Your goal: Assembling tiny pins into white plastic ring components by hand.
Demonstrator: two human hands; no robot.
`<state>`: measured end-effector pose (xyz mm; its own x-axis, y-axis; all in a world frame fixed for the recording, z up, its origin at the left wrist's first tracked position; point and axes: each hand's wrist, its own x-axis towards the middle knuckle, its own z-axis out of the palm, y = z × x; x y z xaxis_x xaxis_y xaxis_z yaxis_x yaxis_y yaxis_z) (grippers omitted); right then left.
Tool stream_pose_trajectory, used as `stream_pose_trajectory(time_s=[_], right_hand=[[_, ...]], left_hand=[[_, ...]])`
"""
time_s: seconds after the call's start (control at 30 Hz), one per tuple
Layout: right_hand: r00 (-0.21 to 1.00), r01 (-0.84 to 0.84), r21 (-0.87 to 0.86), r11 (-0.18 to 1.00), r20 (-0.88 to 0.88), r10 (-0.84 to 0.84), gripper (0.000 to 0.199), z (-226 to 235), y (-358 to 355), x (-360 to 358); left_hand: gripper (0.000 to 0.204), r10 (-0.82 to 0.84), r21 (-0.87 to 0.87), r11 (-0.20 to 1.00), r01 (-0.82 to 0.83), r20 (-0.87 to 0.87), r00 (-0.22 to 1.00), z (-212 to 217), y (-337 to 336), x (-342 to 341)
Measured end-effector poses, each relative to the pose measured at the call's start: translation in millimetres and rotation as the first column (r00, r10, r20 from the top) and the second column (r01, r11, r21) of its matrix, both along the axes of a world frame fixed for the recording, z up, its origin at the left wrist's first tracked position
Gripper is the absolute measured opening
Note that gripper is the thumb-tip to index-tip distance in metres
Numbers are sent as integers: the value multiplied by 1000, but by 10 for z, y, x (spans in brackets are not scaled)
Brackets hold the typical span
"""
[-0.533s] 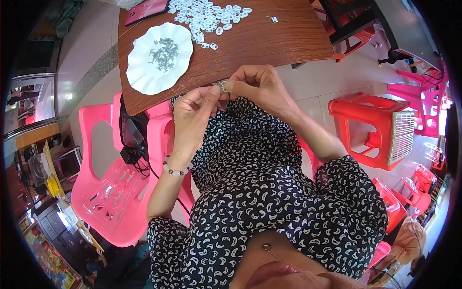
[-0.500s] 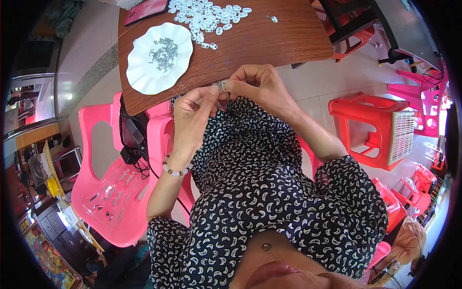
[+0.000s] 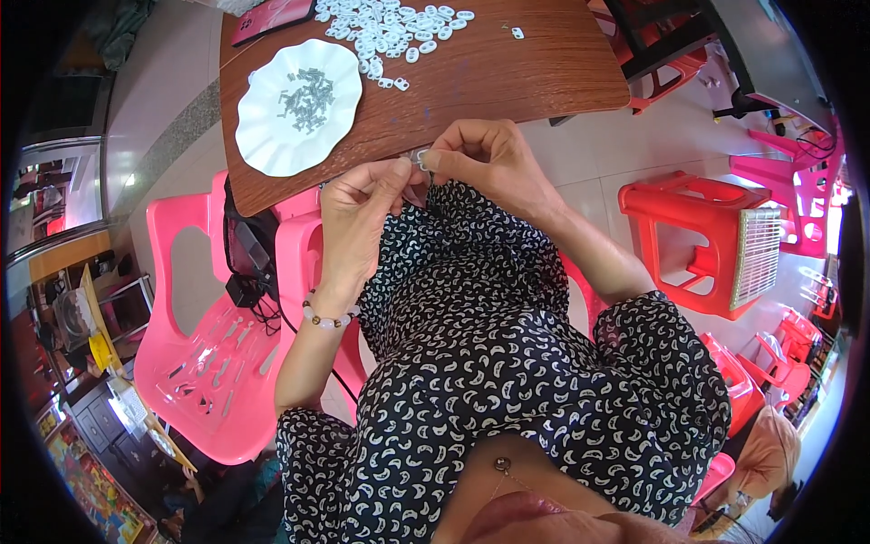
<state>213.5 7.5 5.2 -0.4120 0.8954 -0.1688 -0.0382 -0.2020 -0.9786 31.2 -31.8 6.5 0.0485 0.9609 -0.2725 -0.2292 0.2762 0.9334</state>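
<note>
Just off the near edge of the brown table (image 3: 507, 77), my two hands meet with their fingertips together. My right hand (image 3: 488, 154) pinches a small white plastic piece (image 3: 420, 158) between thumb and forefinger. My left hand (image 3: 361, 204) is closed at the piece's other side, its thumb and forefinger pressed together; whatever they grip is too small to make out. A scalloped white plate (image 3: 258, 127) on the table's left bears a heap of small grey pieces (image 3: 308, 100). Beyond it lies a pile of small white oval pieces with holes (image 3: 390, 32).
A pink phone-like case (image 3: 272, 22) lies at the far left of the table, and a single white piece (image 3: 517, 33) lies apart at the right. A pink chair (image 3: 208, 381) with a black bag (image 3: 254, 249) stands to my left. Red stools (image 3: 666, 231) are at my right.
My left hand has shifted very slightly left, away from the right hand. The right hand keeps its pinch on the white piece, almost unmoved.
</note>
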Motion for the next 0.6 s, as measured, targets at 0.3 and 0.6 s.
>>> stream_pose_trajectory(time_s=[0.3, 0.6], right_hand=[[997, -1, 23, 1000, -76, 3, 18, -42, -9, -25], [998, -1, 41, 999, -69, 4, 19, -63, -20, -40]], left_hand=[[20, -7, -15, 1000, 8, 44, 999, -32, 35, -19], [20, -15, -11, 1000, 16, 79, 997, -79, 40, -34]])
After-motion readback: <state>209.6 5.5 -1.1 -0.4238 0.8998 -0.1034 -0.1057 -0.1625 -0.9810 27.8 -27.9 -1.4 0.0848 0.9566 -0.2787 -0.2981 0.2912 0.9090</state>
